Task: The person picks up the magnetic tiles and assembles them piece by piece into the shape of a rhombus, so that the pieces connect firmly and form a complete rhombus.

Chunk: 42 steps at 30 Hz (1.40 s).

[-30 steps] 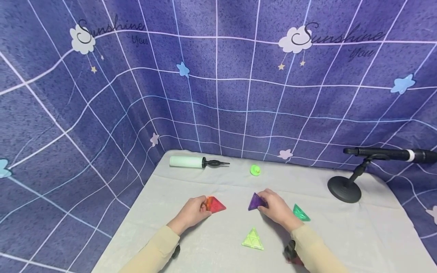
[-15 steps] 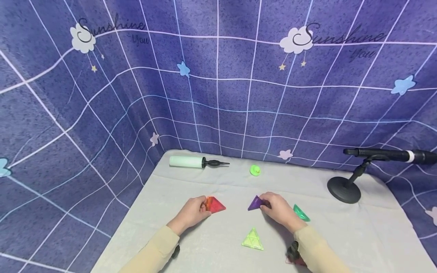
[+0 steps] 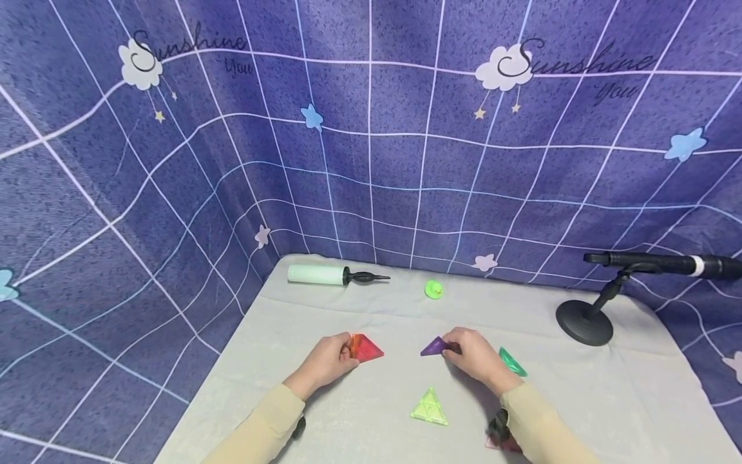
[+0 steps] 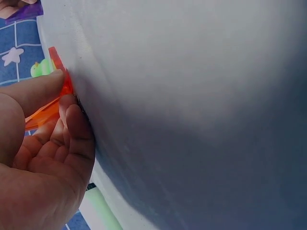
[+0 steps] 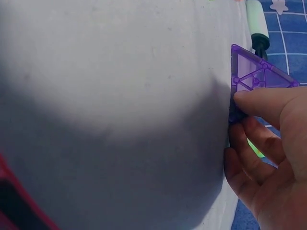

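Observation:
My left hand [image 3: 326, 362] pinches a red triangular magnetic tile [image 3: 368, 348] and an orange tile [image 3: 354, 341] beside it. In the left wrist view, thumb and fingertips meet at the orange tile [image 4: 42, 115], which stands at an angle to the red one; how they join is unclear. Across from it, my right hand [image 3: 474, 357] holds a purple triangular magnetic tile [image 3: 432, 348]. The right wrist view shows this purple tile [image 5: 248, 69] upright, one edge at the tabletop, between thumb and fingers. A gap separates the two hands' tiles.
A yellow-green triangular tile [image 3: 429, 407] lies in front between the hands. A green tile [image 3: 511, 362] lies beside the right wrist, and a reddish one [image 3: 493, 443] is partly under the right forearm. Behind are a pale-green hand pump [image 3: 315, 275], a green duck [image 3: 433, 289] and a black stand [image 3: 585, 321].
The purple tile in my right hand has tilted, its top tip swinging right and lower in the head view. That hand has shifted slightly right. My left hand stays put.

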{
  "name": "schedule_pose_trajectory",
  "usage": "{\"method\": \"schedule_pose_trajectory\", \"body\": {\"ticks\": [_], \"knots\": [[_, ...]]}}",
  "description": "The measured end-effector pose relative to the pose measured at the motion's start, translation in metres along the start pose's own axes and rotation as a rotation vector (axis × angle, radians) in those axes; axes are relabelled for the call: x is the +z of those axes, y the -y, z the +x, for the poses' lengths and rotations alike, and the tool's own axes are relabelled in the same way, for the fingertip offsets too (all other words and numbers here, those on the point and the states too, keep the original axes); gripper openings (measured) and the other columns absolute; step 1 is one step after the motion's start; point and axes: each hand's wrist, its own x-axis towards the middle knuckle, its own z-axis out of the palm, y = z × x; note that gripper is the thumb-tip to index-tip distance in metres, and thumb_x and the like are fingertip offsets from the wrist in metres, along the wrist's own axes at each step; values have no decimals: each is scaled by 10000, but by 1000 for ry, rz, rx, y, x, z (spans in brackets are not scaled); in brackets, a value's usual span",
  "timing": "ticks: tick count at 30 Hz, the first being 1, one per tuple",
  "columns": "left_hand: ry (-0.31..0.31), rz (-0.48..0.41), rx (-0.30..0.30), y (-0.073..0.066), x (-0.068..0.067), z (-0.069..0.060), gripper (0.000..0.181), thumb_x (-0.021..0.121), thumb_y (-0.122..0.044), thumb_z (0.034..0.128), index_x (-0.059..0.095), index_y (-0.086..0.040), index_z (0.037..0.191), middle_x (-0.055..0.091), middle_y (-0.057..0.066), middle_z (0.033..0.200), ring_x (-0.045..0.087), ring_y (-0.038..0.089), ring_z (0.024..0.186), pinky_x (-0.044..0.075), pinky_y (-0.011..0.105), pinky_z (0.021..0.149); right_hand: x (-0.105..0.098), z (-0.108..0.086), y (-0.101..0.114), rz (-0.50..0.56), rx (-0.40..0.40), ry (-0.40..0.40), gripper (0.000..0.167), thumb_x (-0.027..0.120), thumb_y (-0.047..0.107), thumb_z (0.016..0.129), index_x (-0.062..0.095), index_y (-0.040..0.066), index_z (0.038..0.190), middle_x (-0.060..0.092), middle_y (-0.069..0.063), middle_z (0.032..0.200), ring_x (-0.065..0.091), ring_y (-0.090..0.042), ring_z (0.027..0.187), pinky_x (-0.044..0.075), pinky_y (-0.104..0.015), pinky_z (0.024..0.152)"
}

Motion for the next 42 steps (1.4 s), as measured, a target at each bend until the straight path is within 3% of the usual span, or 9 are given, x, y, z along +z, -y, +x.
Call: {"method": "schedule_pose_trajectory", "body": {"ticks": [12, 21, 42], "knots": [[5, 13, 2, 2, 1, 2, 255, 841, -108, 873, 586, -104, 868, 493, -73, 659, 423, 37, 590, 359, 226, 544, -3, 1, 0, 24, -16, 40, 119, 823, 24, 834, 802, 122, 898, 674, 82, 861, 578, -63, 763, 514, -334, 712], [0, 13, 9, -1, 0, 0, 250, 835, -95, 871, 585, -99, 868, 489, -75, 657, 423, 38, 592, 357, 225, 547, 0, 2, 9, 10, -52, 38, 55, 802, 54, 805, 793, 107, 819, 693, 50, 847, 652, -125, 775, 560, -378, 756], [-8, 11, 22, 2, 1, 1, 249, 831, -100, 871, 583, -94, 853, 493, -64, 659, 422, 43, 592, 358, 233, 548, 43, 38, 57, 2, -15, 14, 51, 812, 141, 832, 800, 92, 838, 647, 72, 740, 499, -54, 629, 455, -272, 606]]}}
